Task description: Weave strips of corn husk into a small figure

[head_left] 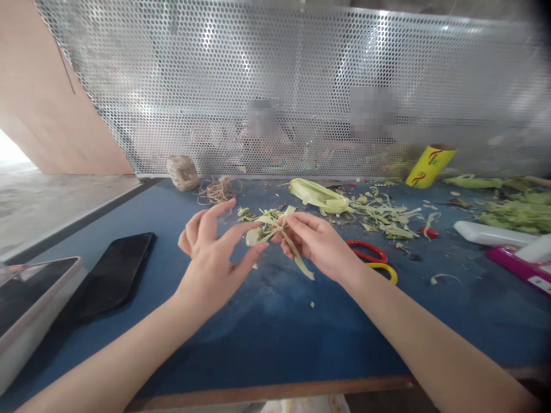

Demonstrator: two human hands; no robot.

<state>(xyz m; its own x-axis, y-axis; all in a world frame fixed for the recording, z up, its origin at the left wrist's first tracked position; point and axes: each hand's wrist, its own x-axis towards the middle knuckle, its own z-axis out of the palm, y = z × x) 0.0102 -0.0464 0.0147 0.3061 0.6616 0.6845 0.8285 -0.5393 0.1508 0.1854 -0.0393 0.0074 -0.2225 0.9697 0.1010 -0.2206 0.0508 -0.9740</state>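
Note:
Pale green corn husk strips (303,265) are knotted or crossed together between my two hands, over the middle of the blue table. My right hand (322,244) pinches them between thumb and fingertips, and one flat end hangs down below. On the other side, the thumb and index finger of my left hand (210,261) close around the strips' left end, its other fingers raised and spread. Just behind lie small green husk scraps (246,214). A pale husk bundle (318,197) rests farther back. Scissors with red and yellow handles (382,269) lie beside my right wrist, partly covered.
A black phone (114,275) and a pale-edged device (38,310) lie at left. Behind are twine (219,190), a spool-like roll (183,172), shredded husk (394,215) and a yellow tube (430,166). A purple-and-white object (520,267) sits right. Perforated metal panel (301,74) bounds the back.

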